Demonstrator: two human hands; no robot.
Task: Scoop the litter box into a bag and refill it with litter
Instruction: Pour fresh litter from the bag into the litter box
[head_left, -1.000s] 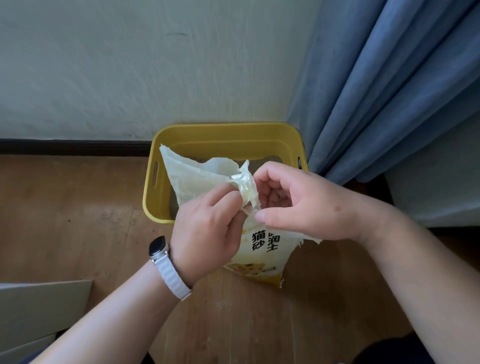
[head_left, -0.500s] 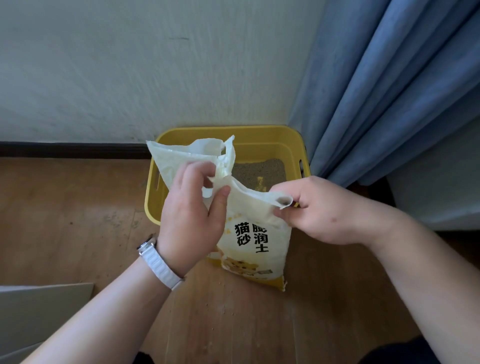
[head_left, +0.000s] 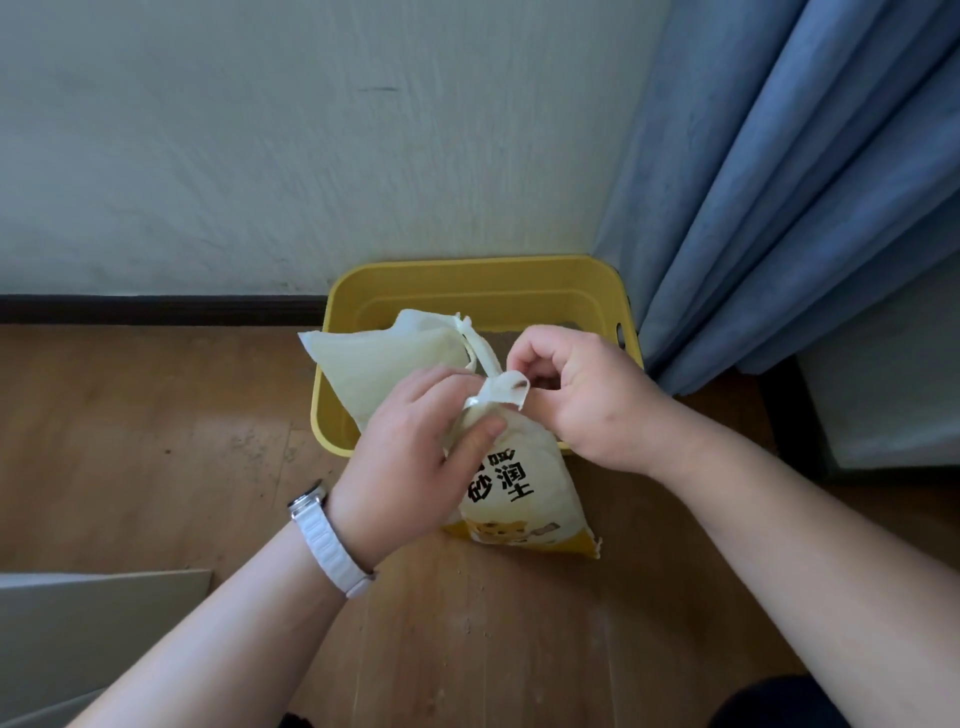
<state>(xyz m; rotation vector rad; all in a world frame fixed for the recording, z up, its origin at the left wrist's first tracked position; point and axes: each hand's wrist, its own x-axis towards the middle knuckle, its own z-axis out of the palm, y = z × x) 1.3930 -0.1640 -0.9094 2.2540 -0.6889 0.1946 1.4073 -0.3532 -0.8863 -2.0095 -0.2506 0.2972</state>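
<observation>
The bag (head_left: 524, 499) stands on the floor (head_left: 156, 441), just on the near side of the box (head_left: 467, 280). It looks bottom-heavy with loose grain, and its film is thin, soft and probably a little slick. The gathered neck is the best place to hold it, with a palm under the base for any lift. The left hand (head_left: 410, 462) grips that neck from the left. The right hand (head_left: 587, 400) pinches the top flap, and the two hands nearly touch. The box sits against the far wall (head_left: 311, 156).

- The yellow litter box (head_left: 483, 280) sat on the floor's far edge, against the wall.
- The cream litter bag (head_left: 519, 493) (black characters, yellow base) stood upright just before it, top gathered and twisted.
</observation>
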